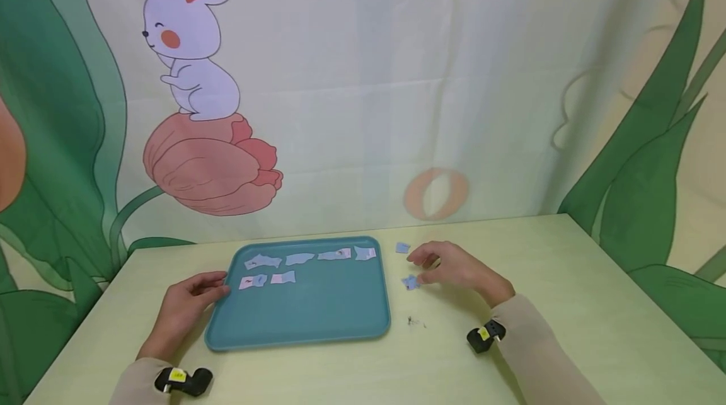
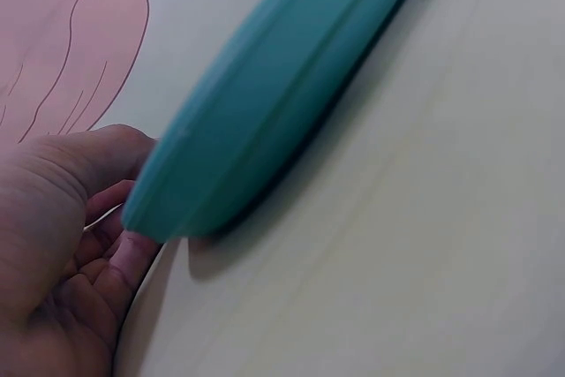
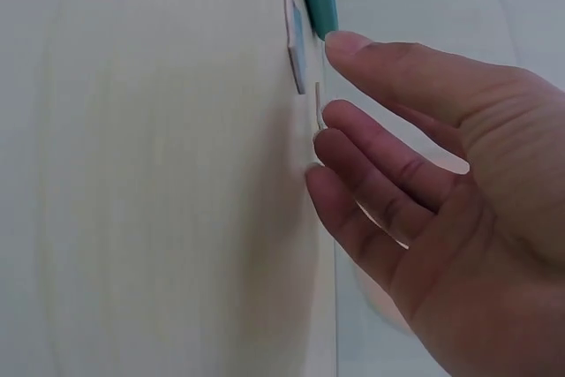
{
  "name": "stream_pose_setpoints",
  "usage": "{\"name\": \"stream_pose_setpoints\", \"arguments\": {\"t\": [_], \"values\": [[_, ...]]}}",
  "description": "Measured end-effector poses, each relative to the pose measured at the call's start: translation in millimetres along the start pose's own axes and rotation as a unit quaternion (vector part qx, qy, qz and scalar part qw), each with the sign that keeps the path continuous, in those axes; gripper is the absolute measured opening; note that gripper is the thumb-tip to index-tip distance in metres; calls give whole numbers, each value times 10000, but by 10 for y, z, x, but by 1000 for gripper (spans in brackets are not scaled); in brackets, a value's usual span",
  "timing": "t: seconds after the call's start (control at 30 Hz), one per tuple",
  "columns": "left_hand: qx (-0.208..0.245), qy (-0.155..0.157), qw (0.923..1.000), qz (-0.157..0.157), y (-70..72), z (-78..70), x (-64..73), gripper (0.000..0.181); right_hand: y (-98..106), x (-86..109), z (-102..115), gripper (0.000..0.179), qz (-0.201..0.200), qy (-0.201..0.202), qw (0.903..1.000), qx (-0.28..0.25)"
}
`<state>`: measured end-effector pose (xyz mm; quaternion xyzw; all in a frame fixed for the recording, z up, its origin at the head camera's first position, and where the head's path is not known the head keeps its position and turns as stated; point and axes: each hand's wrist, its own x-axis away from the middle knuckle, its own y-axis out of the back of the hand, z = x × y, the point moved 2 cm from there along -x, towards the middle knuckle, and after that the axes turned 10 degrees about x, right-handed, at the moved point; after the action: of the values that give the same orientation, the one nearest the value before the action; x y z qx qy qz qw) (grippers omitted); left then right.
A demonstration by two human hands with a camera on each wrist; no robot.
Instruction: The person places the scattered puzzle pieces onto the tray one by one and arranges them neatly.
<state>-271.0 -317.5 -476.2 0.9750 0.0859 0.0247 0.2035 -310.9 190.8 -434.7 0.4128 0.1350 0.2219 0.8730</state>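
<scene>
A teal tray [image 1: 306, 317] lies on the table, bearing several small light-blue and pink picture pieces, irregular in outline. Two of them, a pink-and-blue piece [image 1: 283, 277] and a darker-marked piece [image 1: 253, 282], sit below an upper row. My left hand [image 1: 184, 312] holds the tray's left edge, its thumb by the rim. To the right of the tray, my right hand [image 1: 454, 266] hovers with thumb and fingers apart. Near its thumb is a blue piece [image 1: 411, 282]; another blue piece [image 1: 403, 247] lies by the fingertips. In the right wrist view, one piece [image 3: 296, 41] shows nearly edge-on.
Small dark bits [image 1: 413, 322] lie on the pale table [image 1: 442, 361] right of the tray. Behind the table hangs a curtain [image 1: 340, 109] printed with a rabbit, flowers and leaves. Each wrist wears a black camera [image 1: 481, 337].
</scene>
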Motion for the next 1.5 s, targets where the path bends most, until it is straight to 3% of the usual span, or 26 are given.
{"name": "stream_pose_setpoints", "arguments": {"t": [0.53, 1.17, 1.5], "values": [[22, -3, 10000, 31, 13, -20, 10, 48, -56, -7, -54, 25, 324, -51, 9991, 279], [-5, 4, 10000, 40, 7, -14, -5, 48, -93, -23, -62, 16, 103, -555, 9979, 317], [-35, 90, 10000, 19, 9, -7, -5, 48, -81, -8, -60, 14, -161, -501, 9984, 221]]}}
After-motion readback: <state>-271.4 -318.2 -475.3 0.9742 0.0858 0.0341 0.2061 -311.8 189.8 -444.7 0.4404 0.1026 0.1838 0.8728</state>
